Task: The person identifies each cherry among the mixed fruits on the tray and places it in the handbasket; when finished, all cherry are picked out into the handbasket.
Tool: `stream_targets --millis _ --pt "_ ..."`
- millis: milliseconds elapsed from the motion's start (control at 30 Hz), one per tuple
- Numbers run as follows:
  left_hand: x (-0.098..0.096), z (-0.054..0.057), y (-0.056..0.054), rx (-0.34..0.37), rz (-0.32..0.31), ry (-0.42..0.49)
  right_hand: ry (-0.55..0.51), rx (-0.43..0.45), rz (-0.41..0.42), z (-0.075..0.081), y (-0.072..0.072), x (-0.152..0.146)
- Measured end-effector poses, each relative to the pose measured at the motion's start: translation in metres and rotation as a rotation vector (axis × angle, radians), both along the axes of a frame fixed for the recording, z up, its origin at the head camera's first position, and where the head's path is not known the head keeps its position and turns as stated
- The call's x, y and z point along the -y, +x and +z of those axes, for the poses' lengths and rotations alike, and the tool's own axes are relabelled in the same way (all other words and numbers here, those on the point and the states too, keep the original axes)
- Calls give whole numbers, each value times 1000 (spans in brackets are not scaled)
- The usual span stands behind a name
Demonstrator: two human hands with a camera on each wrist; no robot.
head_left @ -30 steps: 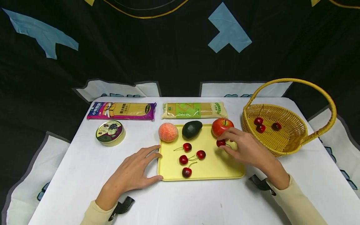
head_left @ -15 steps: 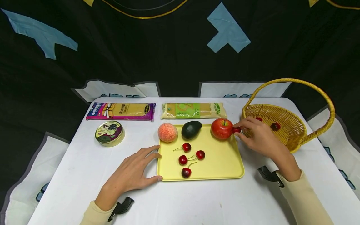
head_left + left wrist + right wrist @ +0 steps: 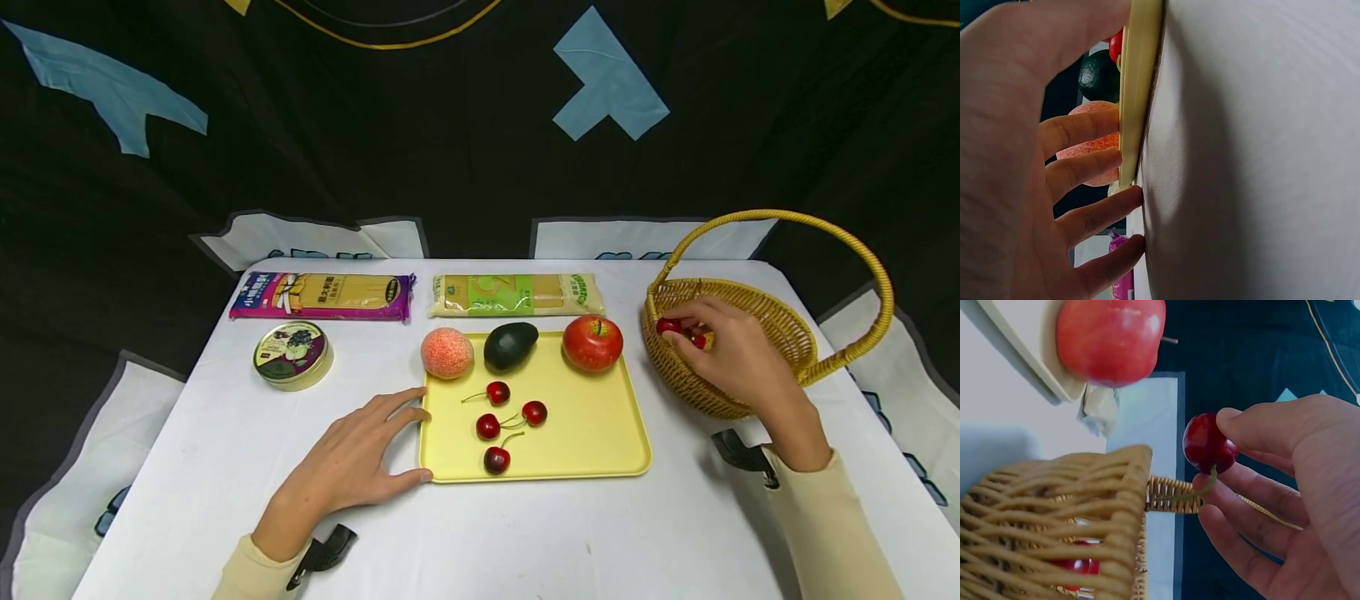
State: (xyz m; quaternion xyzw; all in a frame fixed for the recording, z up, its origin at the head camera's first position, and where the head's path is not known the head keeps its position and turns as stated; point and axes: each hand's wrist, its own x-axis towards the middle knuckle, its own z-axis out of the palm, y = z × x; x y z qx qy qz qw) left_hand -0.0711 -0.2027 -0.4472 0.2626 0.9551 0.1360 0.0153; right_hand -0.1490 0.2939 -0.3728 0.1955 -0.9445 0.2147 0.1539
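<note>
My right hand [image 3: 731, 350] pinches a cherry [image 3: 1207, 442] between thumb and fingers, over the near left side of the wicker basket [image 3: 787, 333]. The cherry's green stem hangs down in the right wrist view. A red cherry [image 3: 1082, 565] shows through the weave; my hand hides part of the basket's inside. Against the left edge of the yellow tray [image 3: 585, 450] rests my left hand [image 3: 345, 458], fingers spread and thumb touching the near corner. Several cherries [image 3: 497, 392] lie on the tray, behind them a peach [image 3: 447, 353], an avocado [image 3: 510, 346] and a red apple [image 3: 592, 342].
Two noodle packets lie along the back, one purple [image 3: 322, 296] and one green and yellow [image 3: 517, 295]. A round tin [image 3: 293, 356] stands left of the tray. The basket's tall handle [image 3: 847, 233] arches over its opening.
My right hand has carried the cherry from the tray's right side, past the apple, rightward to the basket. My left hand has stayed at the tray's edge.
</note>
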Motion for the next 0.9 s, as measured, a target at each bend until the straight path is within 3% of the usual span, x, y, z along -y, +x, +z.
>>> stream_targets --millis 567,900 --pt "4 0 1 -1 -22 23 11 117 -134 -3 -7 -26" --pt "4 0 0 1 -24 32 -8 184 -167 -13 -15 -44"
